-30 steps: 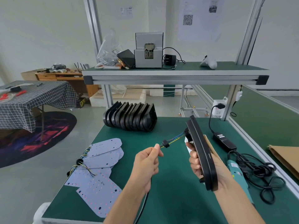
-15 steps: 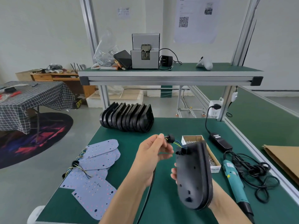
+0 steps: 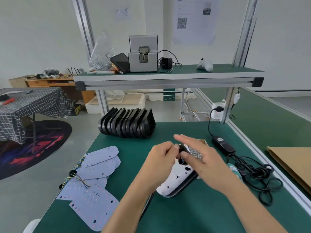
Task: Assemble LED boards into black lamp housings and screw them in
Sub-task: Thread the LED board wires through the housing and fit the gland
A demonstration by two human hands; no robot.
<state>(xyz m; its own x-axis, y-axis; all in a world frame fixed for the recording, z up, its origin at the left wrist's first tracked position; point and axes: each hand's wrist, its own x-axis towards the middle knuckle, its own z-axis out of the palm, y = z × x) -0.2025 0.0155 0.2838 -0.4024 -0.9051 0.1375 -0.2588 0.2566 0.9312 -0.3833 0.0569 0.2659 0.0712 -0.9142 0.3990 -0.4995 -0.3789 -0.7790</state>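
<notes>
A black lamp housing (image 3: 182,187) lies on the green bench with a white LED board (image 3: 175,179) face up inside it. My left hand (image 3: 159,163) pinches the black cable grommet (image 3: 182,148) at the housing's far end. My right hand (image 3: 198,158) hovers flat over the housing's right side with straight fingers, blurred, holding nothing. Several loose LED boards (image 3: 99,165) with coloured wires lie at the left. A row of empty black housings (image 3: 127,122) stands at the back.
A cardboard box of screws (image 3: 196,153) sits behind my right hand. A teal electric screwdriver (image 3: 233,169), its coiled black cable (image 3: 255,175) and a power adapter (image 3: 223,144) lie at the right. A brown paper bag (image 3: 292,163) is on the neighbouring bench.
The housing went from upright in my right hand to lying on the bench with the board facing up. My right hand let go and opened over it. My left hand still pinches the wire end.
</notes>
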